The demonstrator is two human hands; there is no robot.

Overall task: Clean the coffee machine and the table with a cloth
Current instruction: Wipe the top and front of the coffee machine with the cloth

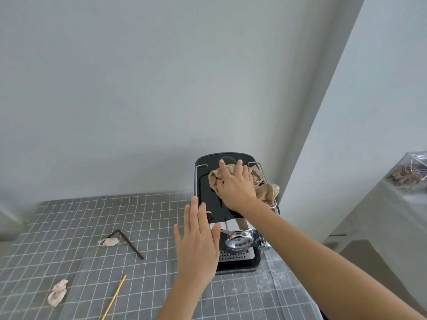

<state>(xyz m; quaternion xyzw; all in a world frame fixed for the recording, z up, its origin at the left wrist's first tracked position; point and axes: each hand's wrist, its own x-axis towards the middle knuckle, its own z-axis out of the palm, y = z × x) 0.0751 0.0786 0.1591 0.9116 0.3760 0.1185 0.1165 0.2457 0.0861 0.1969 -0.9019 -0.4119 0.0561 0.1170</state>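
The coffee machine (227,213), black with a chrome portafilter (239,239) and a perforated drip tray (235,255) at its front, stands at the far right of the table (76,218), close to the wall corner. On its flat top lies the beige cloth (265,192), bunched and trailing over the right edge of the top; the right hand (235,188) presses it down with fingers spread, a flat-palmed grip on the cloth and no clench. The left hand (197,245) is released, open and flat with fingers straight, hovering beside the machine's left front; whether it touches the casing I cannot tell. Judging by this, the work is at the machine's top, with its front, sides and tray apparently yet to be wiped and the table not begun: whitish dust (277,273) shows on the grid-patterned tablecloth to the right of the machine. Further out on the table lie two crumpled scraps of tissue (108,241) (57,292), a black hex key (129,243) and a thin yellow stick (115,296), all of which would need lifting or moving aside before the surface can be wiped properly. The wire rails (256,163) on the machine's top could snag the cloth.
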